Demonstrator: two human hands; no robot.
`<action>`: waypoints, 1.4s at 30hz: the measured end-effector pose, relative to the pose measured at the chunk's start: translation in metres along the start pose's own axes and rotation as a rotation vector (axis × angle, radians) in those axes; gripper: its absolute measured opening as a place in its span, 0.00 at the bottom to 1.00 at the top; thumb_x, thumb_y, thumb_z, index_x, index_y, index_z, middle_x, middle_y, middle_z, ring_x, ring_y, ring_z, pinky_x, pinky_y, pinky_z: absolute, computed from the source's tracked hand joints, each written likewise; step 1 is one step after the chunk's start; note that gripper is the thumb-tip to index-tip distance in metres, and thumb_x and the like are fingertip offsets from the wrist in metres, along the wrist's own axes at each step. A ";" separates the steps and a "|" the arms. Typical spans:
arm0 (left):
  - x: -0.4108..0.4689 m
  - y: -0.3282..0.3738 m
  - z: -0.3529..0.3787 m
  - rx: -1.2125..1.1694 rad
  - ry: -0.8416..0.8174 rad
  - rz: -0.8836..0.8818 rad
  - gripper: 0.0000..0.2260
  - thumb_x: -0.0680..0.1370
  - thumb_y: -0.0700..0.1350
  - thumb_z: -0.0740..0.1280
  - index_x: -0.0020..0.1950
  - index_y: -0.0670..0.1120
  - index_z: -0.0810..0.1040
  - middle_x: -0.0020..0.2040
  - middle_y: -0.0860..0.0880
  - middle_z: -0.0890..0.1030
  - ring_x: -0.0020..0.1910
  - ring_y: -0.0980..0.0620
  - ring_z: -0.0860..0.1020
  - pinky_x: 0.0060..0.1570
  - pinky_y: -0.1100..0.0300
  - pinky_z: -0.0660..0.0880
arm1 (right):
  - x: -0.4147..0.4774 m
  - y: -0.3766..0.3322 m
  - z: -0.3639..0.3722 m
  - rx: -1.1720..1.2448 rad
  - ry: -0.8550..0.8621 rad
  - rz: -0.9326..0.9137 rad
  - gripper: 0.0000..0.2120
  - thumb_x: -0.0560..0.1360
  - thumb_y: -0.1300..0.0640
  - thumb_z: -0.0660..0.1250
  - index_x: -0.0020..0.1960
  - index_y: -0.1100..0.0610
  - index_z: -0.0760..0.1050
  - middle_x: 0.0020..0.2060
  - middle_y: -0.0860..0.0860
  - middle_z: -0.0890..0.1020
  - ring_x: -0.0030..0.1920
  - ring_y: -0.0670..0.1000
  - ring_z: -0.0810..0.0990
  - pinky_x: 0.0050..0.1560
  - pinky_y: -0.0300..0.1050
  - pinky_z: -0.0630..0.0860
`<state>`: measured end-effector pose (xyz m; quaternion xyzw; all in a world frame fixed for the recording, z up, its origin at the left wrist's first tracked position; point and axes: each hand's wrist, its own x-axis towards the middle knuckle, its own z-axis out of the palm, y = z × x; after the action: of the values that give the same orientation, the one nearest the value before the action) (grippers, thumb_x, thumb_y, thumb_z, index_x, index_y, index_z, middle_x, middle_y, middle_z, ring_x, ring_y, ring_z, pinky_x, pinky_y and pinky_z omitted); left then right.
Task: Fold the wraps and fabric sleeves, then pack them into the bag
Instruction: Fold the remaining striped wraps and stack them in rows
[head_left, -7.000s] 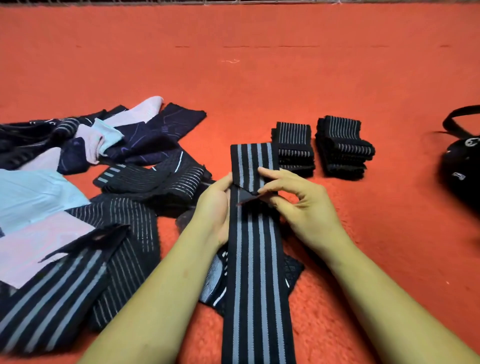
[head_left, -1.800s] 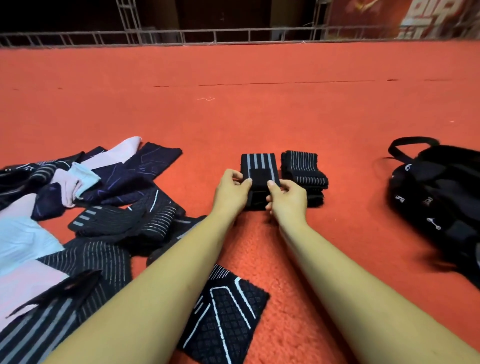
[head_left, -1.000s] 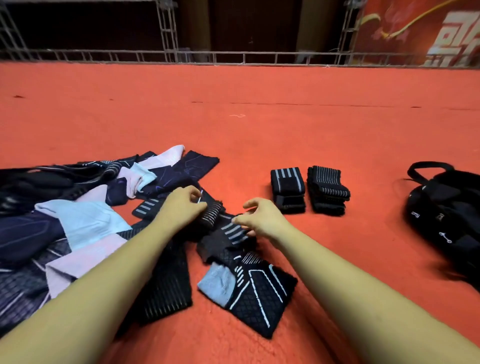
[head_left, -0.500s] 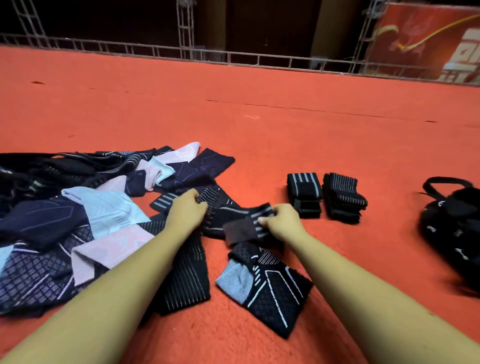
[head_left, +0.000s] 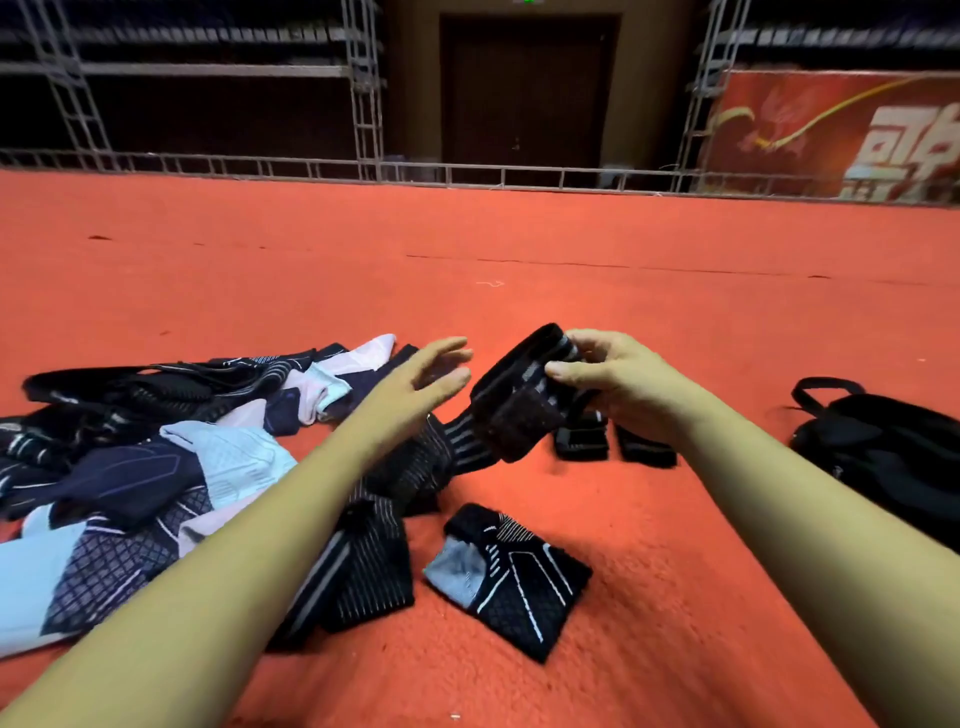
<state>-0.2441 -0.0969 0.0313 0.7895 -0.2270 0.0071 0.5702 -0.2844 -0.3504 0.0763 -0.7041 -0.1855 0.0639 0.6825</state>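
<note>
- Black elastic, grey-striped: a wrap (head_left: 519, 400) is lifted off the floor, pinched at its far end by the right hand (head_left: 618, 379), its tail trailing down left to the carpet.
- The left hand (head_left: 421, 384) hovers just beside it, fingers spread and loose, gripping nothing.
- Red carpet (head_left: 623, 270), nubbly close in, smooth farther off.
- Left: a tumbled heap of fabric sleeves (head_left: 156, 441), navy, pale blue and pink, some with a diamond knit.
- Near centre: a folded black sleeve (head_left: 511, 577) with white lines and a grey patch, lying flat.
- Behind the right hand, two folded stacks (head_left: 613, 441), partly hidden.
- Far right: the black bag (head_left: 883, 447), strap looped up; its inside cannot be seen.
</note>
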 end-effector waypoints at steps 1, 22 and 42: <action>-0.002 0.012 0.005 -0.026 -0.103 0.011 0.19 0.80 0.48 0.68 0.70 0.52 0.71 0.66 0.57 0.77 0.63 0.68 0.74 0.62 0.70 0.70 | -0.003 -0.006 -0.001 0.005 -0.042 0.006 0.09 0.72 0.62 0.71 0.53 0.59 0.80 0.44 0.58 0.81 0.44 0.55 0.79 0.47 0.49 0.74; -0.013 0.078 0.030 -0.137 -0.013 0.114 0.04 0.80 0.41 0.68 0.51 0.44 0.83 0.46 0.50 0.85 0.45 0.56 0.80 0.49 0.62 0.76 | -0.027 -0.014 0.052 -0.196 0.106 0.092 0.26 0.72 0.60 0.76 0.66 0.52 0.71 0.52 0.54 0.82 0.47 0.53 0.84 0.42 0.54 0.83; -0.038 -0.018 0.038 -0.019 -0.177 -0.152 0.17 0.70 0.56 0.72 0.45 0.44 0.75 0.38 0.49 0.72 0.38 0.54 0.71 0.40 0.57 0.66 | -0.041 -0.040 0.006 0.030 0.302 0.087 0.07 0.74 0.66 0.69 0.45 0.56 0.74 0.31 0.50 0.80 0.29 0.48 0.78 0.32 0.43 0.77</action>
<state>-0.2809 -0.1133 -0.0084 0.7964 -0.2158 -0.1079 0.5545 -0.3316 -0.3590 0.1089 -0.7028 -0.0490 -0.0102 0.7096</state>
